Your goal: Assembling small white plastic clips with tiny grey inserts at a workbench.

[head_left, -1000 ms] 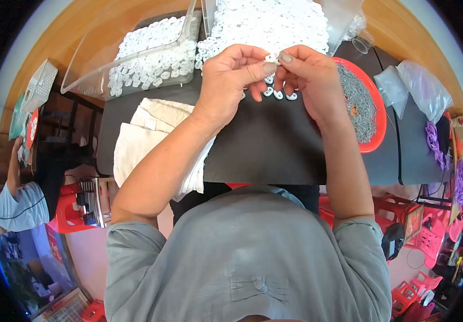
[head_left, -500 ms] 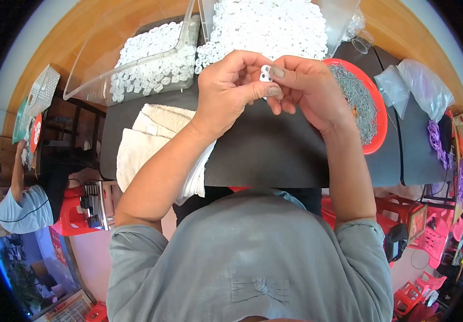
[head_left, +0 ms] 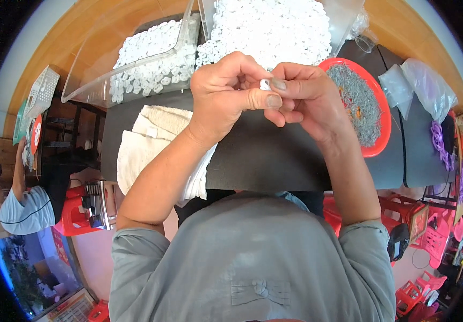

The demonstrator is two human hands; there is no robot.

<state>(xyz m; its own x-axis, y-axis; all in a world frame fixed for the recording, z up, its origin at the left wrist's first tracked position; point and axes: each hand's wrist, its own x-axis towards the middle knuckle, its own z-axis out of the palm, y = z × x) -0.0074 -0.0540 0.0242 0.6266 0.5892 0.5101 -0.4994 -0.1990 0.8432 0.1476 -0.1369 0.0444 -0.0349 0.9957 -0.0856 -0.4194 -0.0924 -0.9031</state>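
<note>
Piece (head_left: pixel 264 85), small and white, is pinched by left hand (head_left: pixel 222 90); right hand (head_left: pixel 311 95) pinches it too.

Shows white with a dark spot on the small piece (head_left: pixel 264 85) pinched between left hand (head_left: pixel 218 83) and right hand (head_left: pixel 311 91). Reads white again, almost glaring, across the heap (head_left: pixel 272 32) beyond both hands; same white for pieces (head_left: pixel 140 83) inside the colourless, see-through bin (head_left: pixel 96 95), beyond and left of the left hand. Bright red on the tray (head_left: pixel 385 115) right of the right hand; mottled grey in its fill (head_left: pixel 356 91), flecked orange. Plain charcoal over the tabletop (head_left: pixel 263 155) on the near side of both hands. Cream on the towel (head_left: pixel 140 150), left and short of the left hand. Dull grey-green on the shirt (head_left: pixel 247 241) nearest. Purple in the cord (head_left: pixel 439 142), far right of the right hand. Light blue on the co-worker's shirt (head_left: pixel 30 212), far left of the left hand.
</note>
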